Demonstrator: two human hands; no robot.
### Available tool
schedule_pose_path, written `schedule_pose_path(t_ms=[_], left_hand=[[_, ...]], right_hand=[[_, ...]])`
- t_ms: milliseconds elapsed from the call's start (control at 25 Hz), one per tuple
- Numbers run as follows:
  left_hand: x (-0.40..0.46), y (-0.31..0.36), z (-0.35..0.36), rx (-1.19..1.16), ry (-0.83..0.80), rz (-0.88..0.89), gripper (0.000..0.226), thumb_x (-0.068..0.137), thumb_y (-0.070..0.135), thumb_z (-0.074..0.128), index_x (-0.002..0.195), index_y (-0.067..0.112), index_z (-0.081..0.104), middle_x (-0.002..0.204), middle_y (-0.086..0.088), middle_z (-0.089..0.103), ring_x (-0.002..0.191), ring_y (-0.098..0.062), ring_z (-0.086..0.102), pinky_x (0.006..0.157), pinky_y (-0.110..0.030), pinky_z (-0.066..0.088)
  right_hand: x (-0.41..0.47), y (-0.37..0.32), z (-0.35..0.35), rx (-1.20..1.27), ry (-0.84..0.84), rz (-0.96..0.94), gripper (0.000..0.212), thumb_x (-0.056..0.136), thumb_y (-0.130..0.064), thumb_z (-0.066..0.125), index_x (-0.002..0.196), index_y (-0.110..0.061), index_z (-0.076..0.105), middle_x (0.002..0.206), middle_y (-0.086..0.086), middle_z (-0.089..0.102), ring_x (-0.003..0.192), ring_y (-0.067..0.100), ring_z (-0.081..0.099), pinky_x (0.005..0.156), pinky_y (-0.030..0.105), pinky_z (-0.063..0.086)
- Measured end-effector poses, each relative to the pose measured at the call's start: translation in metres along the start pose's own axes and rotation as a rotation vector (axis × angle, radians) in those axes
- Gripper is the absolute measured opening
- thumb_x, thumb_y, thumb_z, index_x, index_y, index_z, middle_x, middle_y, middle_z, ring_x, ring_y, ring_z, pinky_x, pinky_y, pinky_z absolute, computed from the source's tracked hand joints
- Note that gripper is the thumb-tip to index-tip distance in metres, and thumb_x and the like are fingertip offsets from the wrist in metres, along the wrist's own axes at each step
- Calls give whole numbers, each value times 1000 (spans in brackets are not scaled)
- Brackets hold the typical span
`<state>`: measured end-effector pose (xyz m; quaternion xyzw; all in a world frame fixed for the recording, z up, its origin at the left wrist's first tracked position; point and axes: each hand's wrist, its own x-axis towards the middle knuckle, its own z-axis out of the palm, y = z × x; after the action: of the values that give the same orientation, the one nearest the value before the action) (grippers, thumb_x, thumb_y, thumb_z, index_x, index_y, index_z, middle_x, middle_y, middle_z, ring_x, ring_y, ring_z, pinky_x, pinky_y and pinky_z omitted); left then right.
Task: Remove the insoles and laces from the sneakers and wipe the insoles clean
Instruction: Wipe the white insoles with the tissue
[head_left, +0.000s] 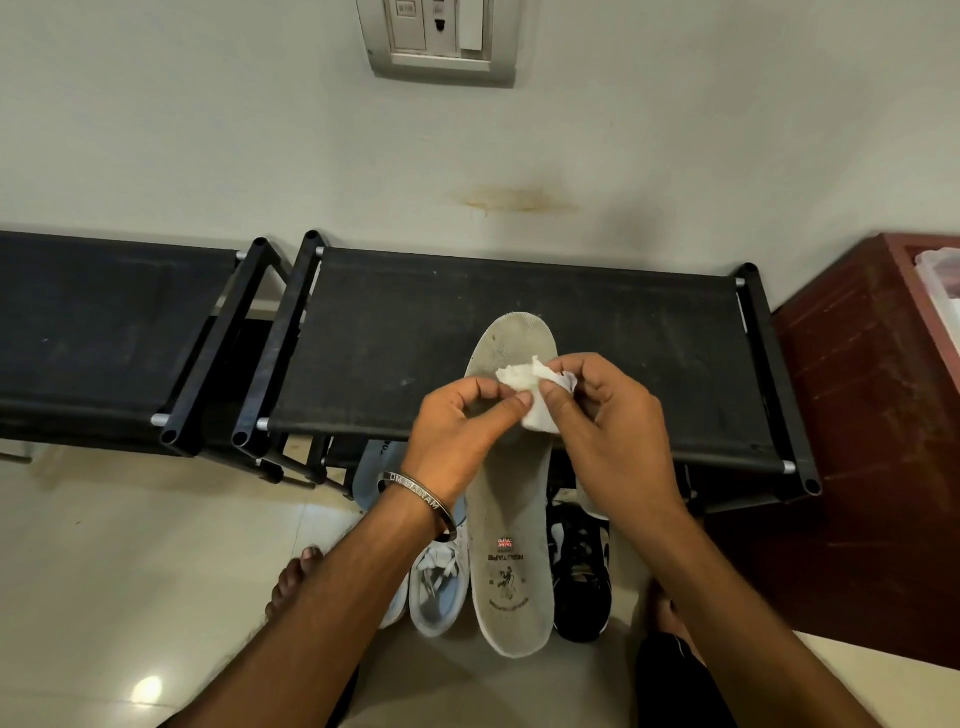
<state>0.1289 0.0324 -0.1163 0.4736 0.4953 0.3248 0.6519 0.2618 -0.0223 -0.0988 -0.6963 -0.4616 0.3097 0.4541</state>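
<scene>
A long grey insole (511, 519) with a printed logo near its heel is held in the air over the front edge of the black rack. My left hand (457, 431) grips its middle from the left, thumb lying across the top. My right hand (608, 431) pinches a crumpled white tissue (530, 389) against the insole's upper half. Below, on the floor, stand a white and light-blue sneaker (439, 587) with its laces in and a black and white sneaker (579, 577).
A black fabric-topped shoe rack (623, 353) stands against the wall, with a second rack (104, 332) to its left. A red-brown cabinet (857, 415) is at the right. My bare feet (293, 582) rest on the cream tiled floor. A wall socket (439, 36) is above.
</scene>
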Motion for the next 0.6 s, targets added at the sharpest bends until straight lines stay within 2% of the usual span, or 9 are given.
schedule_pose_path(t_ms=[120, 200, 320, 400, 480, 600], left_hand=[[0, 1, -1, 18, 1, 19, 13, 87, 6, 68, 92, -5, 69, 82, -3, 68, 67, 5, 60, 63, -10, 49], [-2, 1, -1, -3, -12, 15, 16, 89, 12, 66, 91, -4, 69, 82, -8, 68, 69, 1, 61, 64, -11, 50], [-2, 1, -1, -6, -15, 25, 23, 91, 21, 64, 82, 0, 67, 87, -22, 68, 76, -13, 62, 71, -21, 51], [0, 1, -3, 23, 6, 64, 24, 91, 19, 64, 82, -2, 66, 84, -21, 67, 76, -12, 61, 71, -22, 51], [0, 0, -4, 30, 5, 81, 24, 91, 17, 64, 83, -6, 64, 77, -13, 63, 73, -8, 57, 66, -18, 49], [-1, -2, -2, 23, -24, 66, 25, 91, 23, 64, 87, -2, 67, 85, -13, 69, 79, -12, 62, 74, -21, 51]], right_hand=[[3, -2, -2, 230, 36, 125, 8, 93, -15, 66, 100, -18, 68, 91, -3, 74, 85, 11, 71, 71, 26, 59], [1, -7, -1, 360, -9, 199, 16, 91, -16, 68, 106, -16, 65, 96, -1, 74, 88, 12, 71, 69, 22, 58], [0, -8, 1, 331, -71, 226, 31, 86, -19, 73, 115, -21, 60, 102, -3, 73, 92, 9, 71, 72, 22, 58], [2, -7, 0, 367, -91, 281, 24, 88, -20, 71, 112, -20, 64, 101, -2, 74, 93, 10, 71, 73, 25, 59], [3, -6, -2, 418, -129, 358, 15, 91, -22, 68, 105, -18, 68, 94, 0, 76, 89, 11, 72, 67, 23, 57], [3, -6, -2, 354, -177, 326, 12, 89, -24, 71, 96, -14, 71, 87, 2, 76, 81, 10, 71, 64, 22, 56]])
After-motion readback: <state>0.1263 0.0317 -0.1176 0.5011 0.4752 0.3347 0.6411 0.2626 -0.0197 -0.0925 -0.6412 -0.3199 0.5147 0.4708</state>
